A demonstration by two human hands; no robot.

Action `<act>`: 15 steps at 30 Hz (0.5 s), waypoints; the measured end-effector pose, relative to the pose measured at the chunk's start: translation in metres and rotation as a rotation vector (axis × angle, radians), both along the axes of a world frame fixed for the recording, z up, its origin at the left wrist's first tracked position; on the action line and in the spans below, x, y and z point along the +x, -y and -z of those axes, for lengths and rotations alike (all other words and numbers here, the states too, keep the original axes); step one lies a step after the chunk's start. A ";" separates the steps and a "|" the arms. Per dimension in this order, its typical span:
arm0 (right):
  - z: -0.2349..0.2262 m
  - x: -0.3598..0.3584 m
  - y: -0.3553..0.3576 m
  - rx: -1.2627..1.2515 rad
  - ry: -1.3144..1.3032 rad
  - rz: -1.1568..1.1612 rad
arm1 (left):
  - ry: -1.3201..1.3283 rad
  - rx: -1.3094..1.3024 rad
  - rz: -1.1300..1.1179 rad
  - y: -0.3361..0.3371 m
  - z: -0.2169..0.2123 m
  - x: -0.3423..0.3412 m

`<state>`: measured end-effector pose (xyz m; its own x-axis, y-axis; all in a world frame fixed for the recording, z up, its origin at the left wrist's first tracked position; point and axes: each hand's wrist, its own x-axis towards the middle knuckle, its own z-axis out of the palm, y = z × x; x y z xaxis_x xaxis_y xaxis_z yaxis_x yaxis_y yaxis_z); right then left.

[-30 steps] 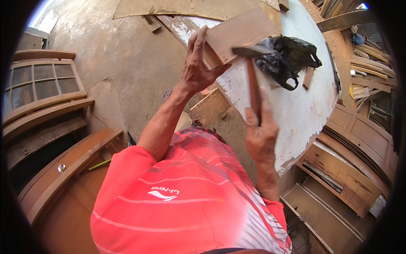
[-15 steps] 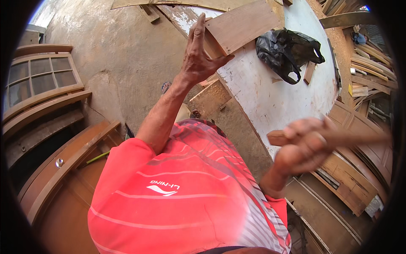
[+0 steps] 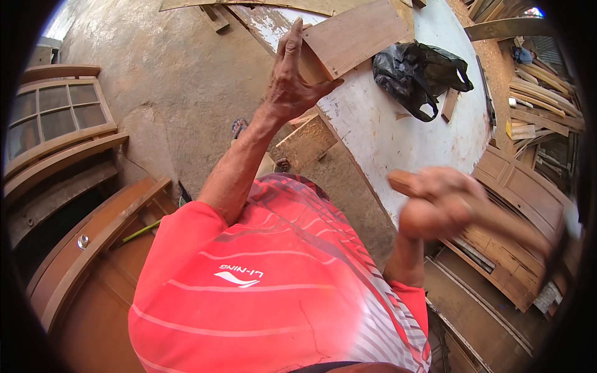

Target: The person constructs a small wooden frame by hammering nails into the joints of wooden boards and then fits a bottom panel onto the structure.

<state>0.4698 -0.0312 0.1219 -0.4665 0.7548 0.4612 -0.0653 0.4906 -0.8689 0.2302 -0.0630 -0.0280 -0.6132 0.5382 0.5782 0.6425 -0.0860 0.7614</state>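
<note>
My left hand (image 3: 291, 81) is stretched forward and grips the near edge of a brown wooden board (image 3: 357, 36) that lies on a white table top (image 3: 398, 137). My right hand (image 3: 435, 208) is raised at the right, blurred by motion, and is shut on the wooden handle of a hammer (image 3: 497, 224). The handle points away to the right, and the hammer's head (image 3: 569, 227) is a blur near the picture's rim. The hammer is well clear of the board.
A crumpled black plastic bag (image 3: 416, 71) lies on the white table top beyond the board. Wooden door and window frames (image 3: 62, 124) lie at the left on the concrete floor (image 3: 168, 87), stacked wooden panels (image 3: 516, 199) at the right. A sandalled foot (image 3: 239, 127) shows below the board.
My right hand has swung the hammer away from the board, back and out to the right. My left hand has kept its hold on the board.
</note>
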 end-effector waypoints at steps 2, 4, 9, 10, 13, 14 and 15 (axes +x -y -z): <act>0.045 0.004 -0.013 0.400 1.031 -0.032 | -0.001 0.013 0.007 0.001 0.002 0.002; 0.038 -0.007 -0.010 0.272 0.926 -0.041 | -0.013 0.044 -0.001 0.000 0.002 -0.002; -0.034 -0.011 0.009 0.094 0.105 0.072 | 0.007 0.007 -0.019 0.003 0.004 -0.001; -0.022 -0.021 0.009 0.147 -0.081 0.080 | 0.009 0.011 -0.013 0.001 0.002 0.000; 0.048 -0.002 -0.015 0.339 1.083 -0.029 | 0.020 0.051 0.002 -0.005 -0.002 -0.001; 0.044 0.000 -0.009 0.297 1.011 -0.045 | 0.031 0.057 0.003 -0.001 0.000 0.000; 0.038 0.001 -0.004 0.259 0.930 -0.065 | 0.008 0.052 -0.018 -0.001 0.002 -0.001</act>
